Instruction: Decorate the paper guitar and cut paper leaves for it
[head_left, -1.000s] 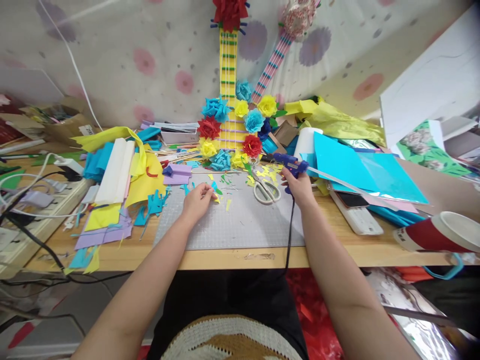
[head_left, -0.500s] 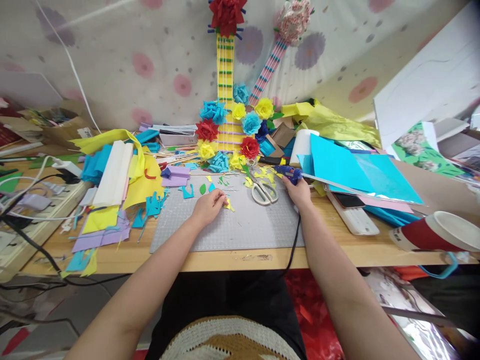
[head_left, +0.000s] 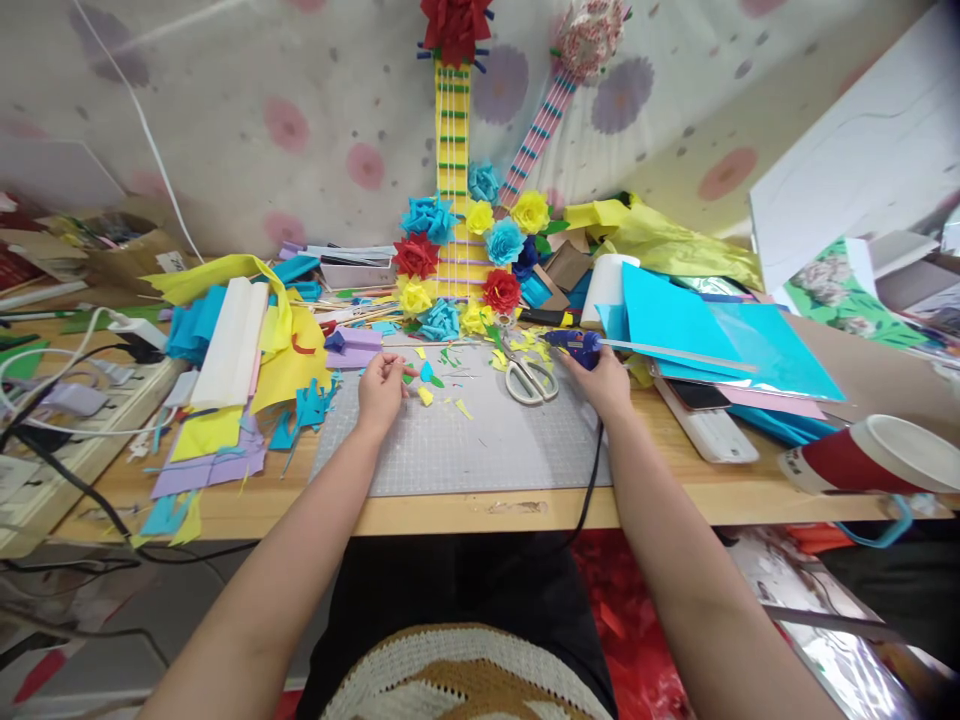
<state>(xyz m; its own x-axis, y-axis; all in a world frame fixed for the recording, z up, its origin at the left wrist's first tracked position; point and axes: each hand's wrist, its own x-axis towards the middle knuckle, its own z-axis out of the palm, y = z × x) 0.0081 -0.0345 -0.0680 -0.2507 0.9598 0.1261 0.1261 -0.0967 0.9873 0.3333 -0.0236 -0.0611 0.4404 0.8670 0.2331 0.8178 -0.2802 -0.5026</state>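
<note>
My right hand grips a blue hot glue gun at the right edge of the grey cutting mat. A pale glue stick juts from the gun's back end. Over the mat's left part is my left hand, fingers drawn together at their tips; whatever they pinch is too small to make out. Beside those fingertips lie a blue paper scrap, a green leaf piece and a yellow scrap. Scissors rest on the mat between both hands, handles toward me.
A yellow paper guitar with crepe flowers leans on the back wall. Folded crepe paper and a power strip fill the left side. Blue sheets, a white power bank-like block and a red-white cup crowd the right.
My left hand has moved left, from the middle scraps toward the mat's left side. Small yellow and green pieces there have shifted. My right hand stays at the mat's right with the glue gun.
</note>
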